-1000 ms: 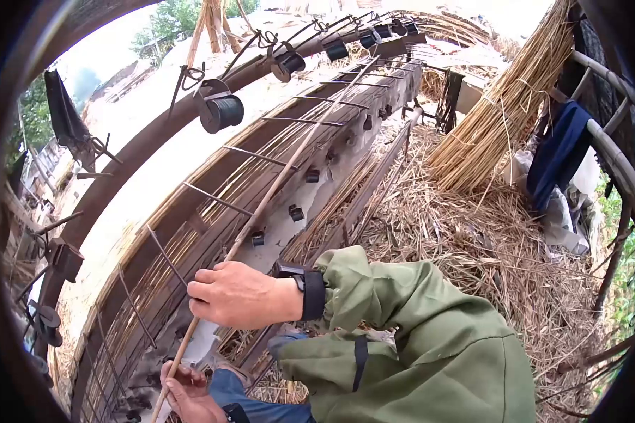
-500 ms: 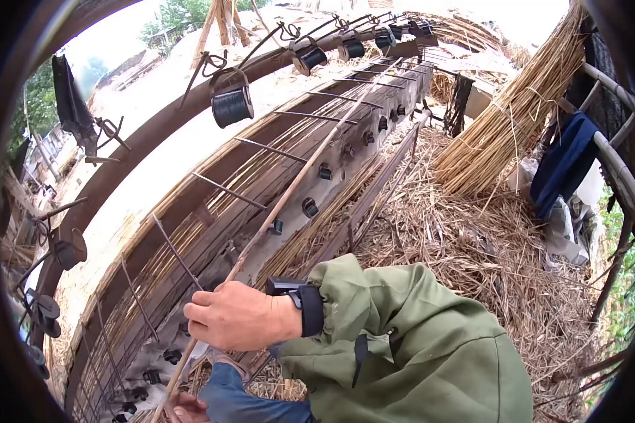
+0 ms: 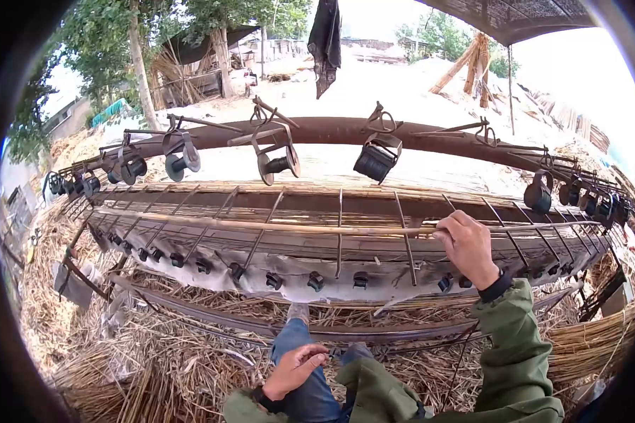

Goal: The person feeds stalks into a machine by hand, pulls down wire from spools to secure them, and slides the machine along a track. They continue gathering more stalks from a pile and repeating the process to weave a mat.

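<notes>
Head camera: the reed (image 3: 296,228) lies lengthwise across the row of rods (image 3: 339,243), below the beam (image 3: 331,131) with its hanging spools (image 3: 375,163) and above the lower spools (image 3: 315,282). The right hand (image 3: 467,250) has its fingers closed in a narrow grip on the reed, to the right of its middle. The left hand (image 3: 293,371) holds nothing visible; its fingers are loosely curled, over the leg (image 3: 310,396) and well apart from the reed. In my judgement, the step in hand is laying and aligning the reed along the rods. The next move calls for light guidance at the held part, keeping the reed level along the row and free of the rod tips. The reed looks slender and likely to flex, so support from the left hand would help if either end strays. Full seating against the rods cannot be confirmed.
</notes>
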Tool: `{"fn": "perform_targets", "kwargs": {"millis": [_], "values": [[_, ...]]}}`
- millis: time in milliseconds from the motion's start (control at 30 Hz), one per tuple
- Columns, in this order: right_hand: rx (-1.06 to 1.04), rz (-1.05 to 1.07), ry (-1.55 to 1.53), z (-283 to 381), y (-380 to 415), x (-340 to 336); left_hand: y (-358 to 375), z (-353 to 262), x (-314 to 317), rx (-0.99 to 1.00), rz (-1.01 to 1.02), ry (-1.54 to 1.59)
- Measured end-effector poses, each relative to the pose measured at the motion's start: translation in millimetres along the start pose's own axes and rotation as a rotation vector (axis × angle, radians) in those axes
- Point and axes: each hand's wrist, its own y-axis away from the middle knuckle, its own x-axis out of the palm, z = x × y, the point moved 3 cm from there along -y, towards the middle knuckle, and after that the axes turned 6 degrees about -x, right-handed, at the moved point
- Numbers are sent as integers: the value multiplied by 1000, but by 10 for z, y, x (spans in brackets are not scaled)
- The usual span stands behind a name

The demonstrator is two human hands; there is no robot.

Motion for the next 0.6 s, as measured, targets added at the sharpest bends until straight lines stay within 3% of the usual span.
{"fn": "perform_targets", "kwargs": {"millis": [67,167,267,300,400,433,533,600], "values": [[68,103,37,-213,-164,304,-8,8,-44,14,43,36],[104,72,8,-320,-258,587,-35,48,-91,12,88,158],[131,209,-120,-64,-270,640,-6,22,-119,19,99,184],[160,345,-162,15,-265,679,5,17,-128,18,99,214],[81,411,-241,118,-260,904,66,34,-179,43,67,353],[108,497,-243,136,-318,960,101,82,-214,50,8,343],[-47,421,-266,-74,-433,1378,360,306,-378,106,-181,304],[30,493,-390,-173,-471,1647,629,612,-625,120,-338,256]]}}
